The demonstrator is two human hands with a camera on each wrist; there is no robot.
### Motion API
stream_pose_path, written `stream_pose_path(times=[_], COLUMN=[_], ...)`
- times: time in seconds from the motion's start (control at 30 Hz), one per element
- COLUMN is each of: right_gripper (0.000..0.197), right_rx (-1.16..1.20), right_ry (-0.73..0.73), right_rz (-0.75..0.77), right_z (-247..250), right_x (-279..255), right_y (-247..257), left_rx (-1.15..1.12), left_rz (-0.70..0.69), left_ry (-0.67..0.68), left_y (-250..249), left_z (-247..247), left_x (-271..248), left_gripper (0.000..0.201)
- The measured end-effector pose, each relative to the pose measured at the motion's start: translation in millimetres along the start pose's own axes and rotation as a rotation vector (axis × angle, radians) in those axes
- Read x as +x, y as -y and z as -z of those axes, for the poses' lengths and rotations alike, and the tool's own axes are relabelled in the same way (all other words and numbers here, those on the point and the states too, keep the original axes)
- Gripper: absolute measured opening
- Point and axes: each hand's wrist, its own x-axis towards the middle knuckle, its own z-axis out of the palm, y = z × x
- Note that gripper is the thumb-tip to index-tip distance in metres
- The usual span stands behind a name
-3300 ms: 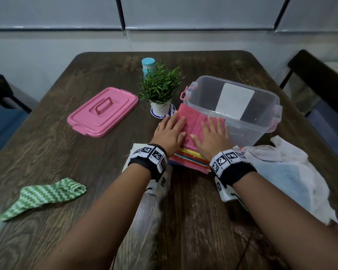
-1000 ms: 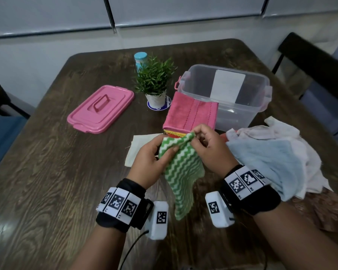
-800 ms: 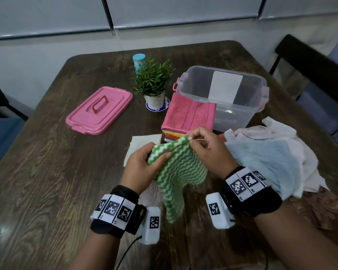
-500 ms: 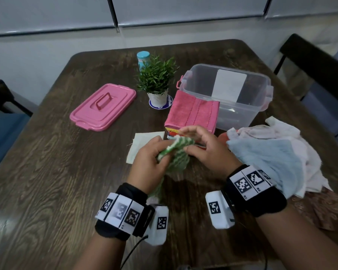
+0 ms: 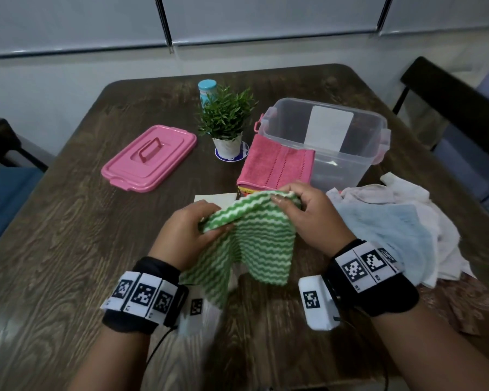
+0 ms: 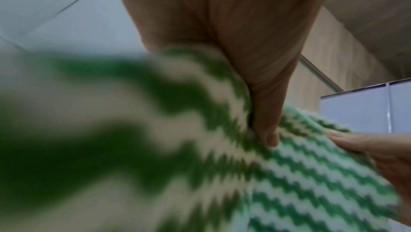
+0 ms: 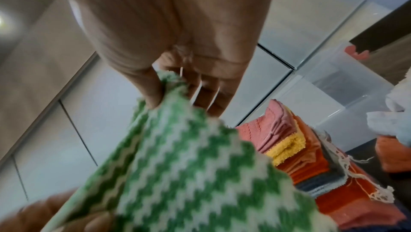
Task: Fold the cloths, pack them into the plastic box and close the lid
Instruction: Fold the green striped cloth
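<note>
- Half a second ago the green-and-white zigzag-striped cloth (image 5: 254, 238) was bunched small between my hands; now it hangs spread out in the air above the dark wood-grain table (image 5: 68, 249).
- My left hand (image 5: 188, 234) pinches its upper left corner, thumb curled over the cloth, and my right hand (image 5: 312, 214) pinches the upper right corner between thumb and fingertips, so the top edge runs taut between them and the rest drapes down. I judge this readies the first fold.
- Just beyond my hands sits the stack of folded cloths (image 5: 275, 169), a pink ribbed one on top, yellow and orange layers beneath, touching the near wall of the clear plastic box (image 5: 376, 153).
- That box stands open; apart from a white label, I see no cloths inside.
- Its pink plastic lid with moulded handle (image 5: 150, 156) lies well apart, to the left.
- A loose pile of pale blue and white cloths (image 5: 401, 227) waits unfolded at my right.
</note>
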Motion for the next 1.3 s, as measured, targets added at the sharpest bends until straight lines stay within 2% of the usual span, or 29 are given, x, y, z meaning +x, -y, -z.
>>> stream_pose_path(times=[0.13, 0.27, 0.43, 0.5, 0.6, 0.63, 0.73, 0.93, 1.0, 1.07, 1.17, 1.23, 1.3], right_gripper=[0.020, 0.018, 0.006, 0.007, 0.008, 0.009, 0.010, 0.016, 0.018, 0.013, 0.012, 0.017, 0.014], right_rx=[0.057, 0.183, 0.591, 0.657, 0.493, 0.397, 0.244, 0.316, 0.378, 0.374, 0.222, 0.083, -0.080], right_ry=[-0.094, -0.144, -0.142, -0.145, -0.154, -0.160, -0.188, -0.266, -0.281, -0.262, -0.160, -0.044, 0.112], right_rz=[-0.077, -0.141, -0.225, -0.237, -0.228, -0.224, -0.236, -0.161, -0.180, -0.222, -0.312, -0.397, -0.468], right_z=[16.5, 21.0, 19.4, 19.9, 20.6, 21.4, 22.7, 34.9, 38.8, 38.7, 31.0, 21.7, 13.5], right_x=[1.3, 3.9, 3.7, 4.6, 7.5, 8.6, 11.8, 18.5, 17.5, 12.0, -4.7, -18.9, -32.1], right_y=[-0.6, 2.1, 9.5, 10.0, 1.7, -2.8, -14.0, -9.2, -10.0, -18.4, -49.1, -79.1, -111.3], left_rx=[-0.041, -0.321, -0.587, -0.665, -0.684, -0.680, -0.608, -0.601, -0.684, -0.742, -0.706, -0.551, -0.341], left_rz=[0.078, 0.134, 0.133, 0.153, 0.195, 0.221, 0.265, 0.169, 0.177, 0.208, 0.334, 0.466, 0.492], left_ry=[-0.095, -0.153, -0.183, -0.206, -0.228, -0.217, -0.161, -0.179, -0.185, -0.179, -0.059, 0.133, 0.309], left_y=[13.8, 7.2, -6.8, -9.1, -3.0, 0.0, 11.5, 6.6, 5.7, 12.1, 38.0, 59.7, 75.7], left_z=[17.6, 24.0, 27.0, 25.4, 18.0, 14.7, 4.5, 10.1, 8.3, -3.4, -35.2, -57.8, -76.9], left_x=[-2.9, -0.8, 3.5, 4.4, 3.4, 2.8, 3.0, 21.5, 22.6, 16.5, -6.1, -27.3, -46.9], left_gripper=[0.026, 0.016, 0.009, 0.008, 0.009, 0.006, 0.015, 0.023, 0.025, 0.037, 0.048, 0.044, 0.039])
